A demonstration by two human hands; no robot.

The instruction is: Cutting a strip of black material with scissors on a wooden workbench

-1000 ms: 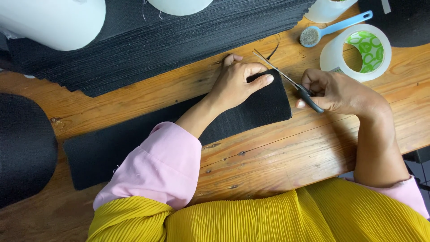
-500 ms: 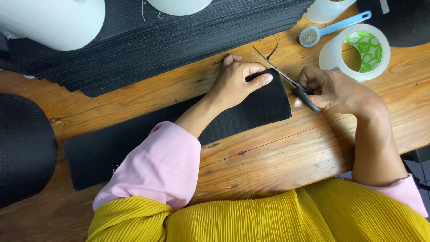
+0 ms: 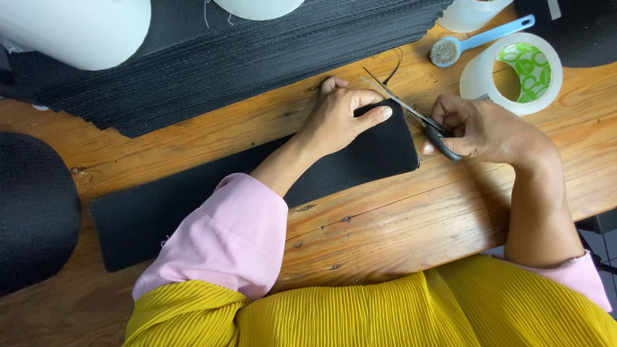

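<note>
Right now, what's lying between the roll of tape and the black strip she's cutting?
In the head view, the right hand with the scissors lies between the tape roll and the black strip; otherwise bare wooden table.

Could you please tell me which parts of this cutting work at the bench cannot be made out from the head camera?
- Black fabric strip: its middle is covered by the pink sleeve.
- Scissors: handles hidden inside the right hand.
- Fabric under the left hand: covered by the palm.
- White containers: cut off by the top edge.

Sewing workshop: stacked black fabric, scissors
</note>
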